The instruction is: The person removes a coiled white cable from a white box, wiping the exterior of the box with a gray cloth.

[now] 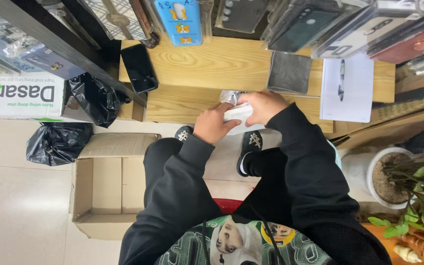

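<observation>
Both my hands meet at the front edge of a low wooden table (207, 64). My left hand (213, 123) and my right hand (262, 105) together grip a small white flat packet (237, 116) wrapped in clear crinkled plastic (229, 96). The fingers cover most of the packet, so its shape is partly hidden. A black phone (139, 68) lies on the table to the left of my hands. A grey cloth (289, 72) and a white sheet of paper (346, 88) lie to the right.
An open, empty cardboard box (105, 184) stands on the tiled floor at left, with black plastic bags (58, 142) and a white carton (20, 95) beyond. Phone cases in clear packs (320, 24) hang above the table. A potted plant (398, 179) stands at right.
</observation>
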